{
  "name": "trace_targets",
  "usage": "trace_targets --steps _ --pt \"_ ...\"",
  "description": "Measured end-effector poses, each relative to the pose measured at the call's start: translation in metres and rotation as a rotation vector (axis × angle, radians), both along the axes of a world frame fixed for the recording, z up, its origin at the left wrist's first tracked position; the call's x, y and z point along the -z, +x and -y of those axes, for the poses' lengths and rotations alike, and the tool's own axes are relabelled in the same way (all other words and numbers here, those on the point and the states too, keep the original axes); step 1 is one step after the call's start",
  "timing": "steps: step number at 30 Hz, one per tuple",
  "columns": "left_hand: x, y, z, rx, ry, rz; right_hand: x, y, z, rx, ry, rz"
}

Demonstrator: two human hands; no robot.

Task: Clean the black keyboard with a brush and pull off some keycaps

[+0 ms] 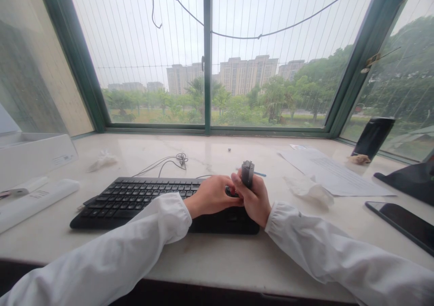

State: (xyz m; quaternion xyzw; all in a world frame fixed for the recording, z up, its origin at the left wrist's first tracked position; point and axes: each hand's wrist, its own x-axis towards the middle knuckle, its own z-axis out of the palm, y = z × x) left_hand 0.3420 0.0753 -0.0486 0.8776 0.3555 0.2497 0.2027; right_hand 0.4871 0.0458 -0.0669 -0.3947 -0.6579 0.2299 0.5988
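Note:
A black keyboard (135,202) lies on the pale countertop in front of me. Over its right part, my right hand (255,197) is wrapped around a dark grey, block-like tool (247,174) whose notched end points up. My left hand (212,195) is closed against the right one, fingers curled inward. Between the two hands shows a small dark piece (232,191) with a hint of red; whether the left fingers grip it is hidden. Behind the hands, a thin blue stick (259,174) lies on the counter, partly covered.
Behind the keyboard rests its coiled cable (179,160) and a tiny dark piece (229,150). Crumpled tissues (310,190), printed paper (334,172), a phone (403,222) and a black upright object (373,138) are at right. A white box (37,154) stands left, below the window.

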Motion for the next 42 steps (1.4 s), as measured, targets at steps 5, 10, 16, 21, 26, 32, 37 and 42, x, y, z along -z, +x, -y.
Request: trace_targets --steps 5,10,16,21,26,32,37,42 --pt "-0.0015 -0.0001 0.0007 -0.001 -0.005 0.004 0.0006 0.0001 0.0000 -0.012 0.000 0.002" --pt "-0.0036 0.0001 0.0016 -0.003 -0.005 0.012 0.0016 0.0005 0.0004 0.012 0.003 0.031" --pt "-0.0036 0.0004 0.0016 -0.010 -0.010 0.003 0.0009 0.0005 0.0014 -0.003 0.040 0.058" --pt "-0.0018 0.0002 0.0004 -0.011 -0.018 -0.001 0.0012 0.0001 0.0012 0.003 0.041 0.067" --pt "-0.0018 -0.0002 -0.0005 0.000 -0.030 -0.003 -0.0006 -0.0014 0.0021 0.005 0.058 0.079" --pt "-0.0024 -0.0003 0.0005 -0.005 -0.033 -0.008 -0.0018 -0.0013 0.0034 0.017 0.067 0.091" --pt "-0.0030 -0.0001 0.0014 -0.015 -0.028 0.010 -0.0014 -0.0009 0.0045 0.030 0.079 0.106" --pt "-0.0024 -0.0001 0.0014 -0.005 -0.017 0.011 -0.0030 -0.0014 0.0052 0.037 0.102 0.125"
